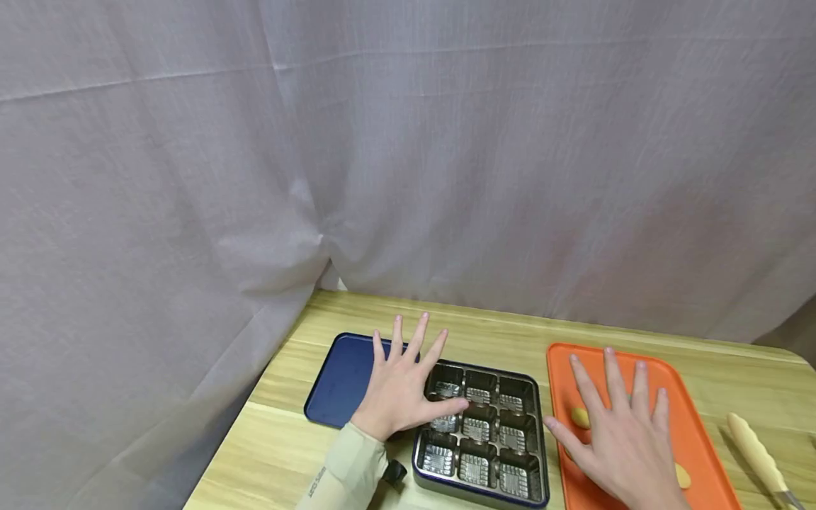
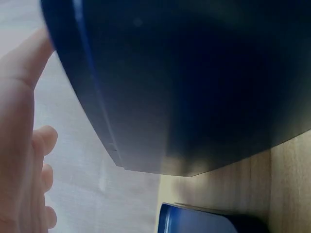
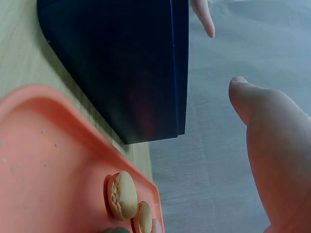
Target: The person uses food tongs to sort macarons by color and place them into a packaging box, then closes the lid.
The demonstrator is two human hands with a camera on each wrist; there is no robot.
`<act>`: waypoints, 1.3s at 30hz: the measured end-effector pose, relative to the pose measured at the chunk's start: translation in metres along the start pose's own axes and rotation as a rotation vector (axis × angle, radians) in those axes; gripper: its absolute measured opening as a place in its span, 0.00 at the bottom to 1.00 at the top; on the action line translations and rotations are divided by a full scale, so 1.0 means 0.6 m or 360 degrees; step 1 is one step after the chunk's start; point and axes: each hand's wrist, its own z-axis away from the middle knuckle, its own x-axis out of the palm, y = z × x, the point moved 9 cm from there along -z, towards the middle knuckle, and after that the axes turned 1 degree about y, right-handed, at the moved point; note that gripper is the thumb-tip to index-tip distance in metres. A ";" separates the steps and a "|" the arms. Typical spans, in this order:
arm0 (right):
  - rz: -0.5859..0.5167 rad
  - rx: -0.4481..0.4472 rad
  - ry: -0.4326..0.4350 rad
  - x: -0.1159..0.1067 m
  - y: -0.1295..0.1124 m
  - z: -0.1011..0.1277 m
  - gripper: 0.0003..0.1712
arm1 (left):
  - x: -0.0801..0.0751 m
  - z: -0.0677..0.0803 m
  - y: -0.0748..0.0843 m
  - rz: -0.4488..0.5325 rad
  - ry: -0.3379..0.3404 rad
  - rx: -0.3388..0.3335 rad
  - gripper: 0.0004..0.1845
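Your two hands hover flat over a sectioned tin and an orange tray on a wooden bench.

Your right hand is spread, fingers straight and holding nothing, above the orange tray, with macarons lying beneath and beside it. Your left hand is equally open and empty; its thumb reaches over the dark blue tin of nine compartments, while its fingertips lie over the blue lid just left of the tin. Small writing on your sleeve is too tiny to read.

small print on sleeve, unreadable
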 end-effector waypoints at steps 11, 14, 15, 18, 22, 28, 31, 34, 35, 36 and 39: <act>-0.0050 -0.0022 0.0011 -0.006 -0.001 -0.005 0.60 | -0.005 -0.003 -0.006 0.0192 -0.0030 0.0078 0.57; -0.0071 -0.0032 0.0024 -0.008 0.000 -0.006 0.60 | -0.008 -0.002 -0.009 0.0229 -0.0049 0.0111 0.56; -0.0078 -0.0034 0.0033 -0.010 0.001 -0.007 0.60 | -0.010 -0.002 -0.009 0.0246 -0.0057 0.0121 0.55; -0.0094 -0.0030 0.0041 -0.013 0.004 -0.007 0.60 | -0.014 0.001 -0.012 0.0298 -0.0079 0.0144 0.52; -0.0106 -0.0015 0.0026 -0.015 0.009 -0.006 0.59 | -0.016 0.006 -0.018 0.0367 -0.0146 0.0129 0.50; -0.0108 -0.0011 -0.0019 -0.015 0.026 0.006 0.58 | -0.015 0.021 -0.026 0.0469 -0.0249 0.0091 0.48; -0.0062 -0.0020 -0.0066 -0.019 0.045 0.015 0.58 | -0.011 0.031 -0.028 0.0535 -0.0309 0.0074 0.48; -0.0011 0.0021 -0.0119 -0.024 0.076 0.025 0.60 | -0.006 0.039 -0.030 0.0579 -0.0346 0.0077 0.47; 0.0019 0.0058 -0.0140 -0.026 0.090 0.028 0.61 | -0.005 0.041 -0.030 0.0595 -0.0348 0.0085 0.47; 0.0044 0.0089 -0.0160 -0.027 0.104 0.032 0.61 | -0.004 0.043 -0.030 0.0609 -0.0349 0.0094 0.47; 0.0122 0.0224 -0.0248 -0.026 0.151 0.048 0.63 | 0.001 0.049 -0.030 0.0651 -0.0359 0.0116 0.48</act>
